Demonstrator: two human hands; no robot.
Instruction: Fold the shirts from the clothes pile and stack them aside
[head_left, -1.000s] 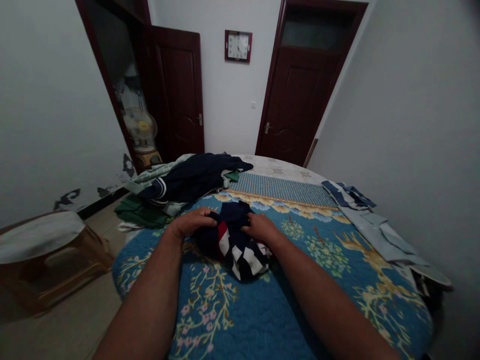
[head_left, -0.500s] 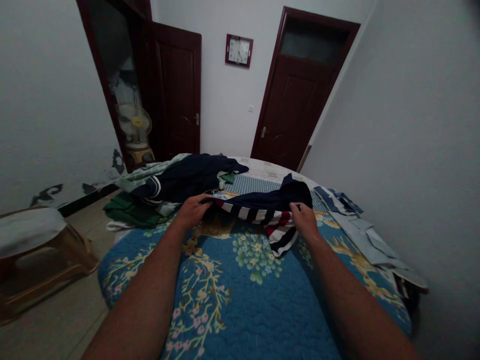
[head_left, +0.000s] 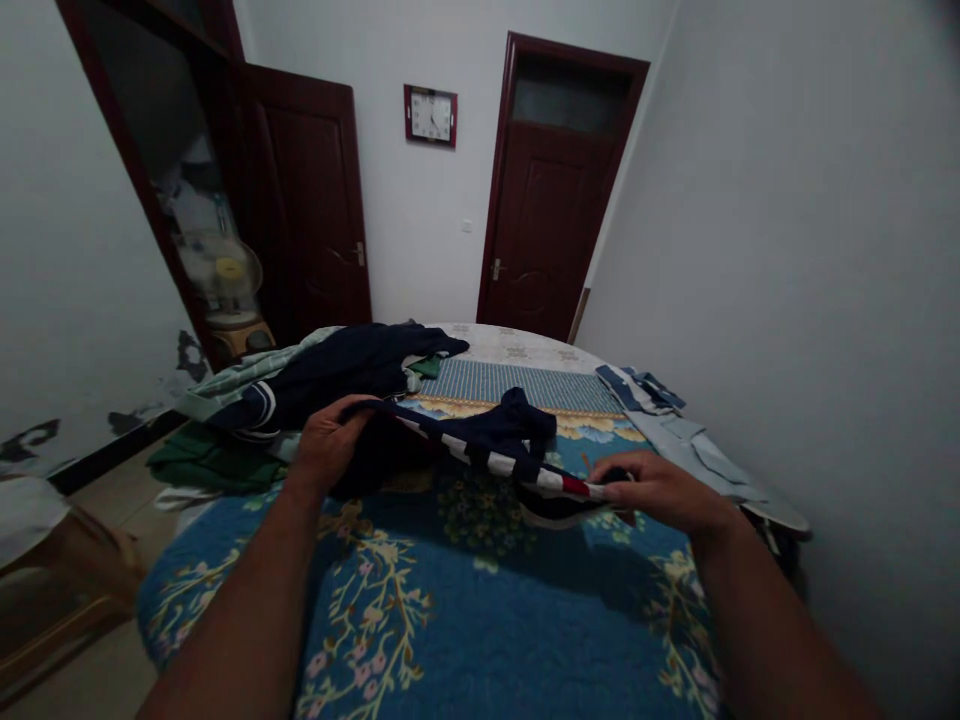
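Observation:
A navy garment with white and red stripes (head_left: 501, 463), perhaps a shirt, stretches between my two hands over the blue floral quilted cover (head_left: 480, 620). My left hand (head_left: 330, 440) pinches its left end, thumb and fingers pressed together. At the lower right end, my right hand (head_left: 645, 488) is closed on the striped edge. The navy part bunches up behind the stripes and touches the cover. Part of the striped cloth hangs in shadow below, so the garment's full shape is hidden.
A heap of clothes lies at the left, with a navy garment (head_left: 360, 360) above a green one (head_left: 214, 460). Folded light clothing (head_left: 694, 455) rests along the right edge. A stool (head_left: 60, 560) stands at left, and a fan (head_left: 225, 275) by the open door (head_left: 307, 190).
My right hand has moved right and lower, and the striped edge is now pulled longer and slanted. The view has turned slightly right.

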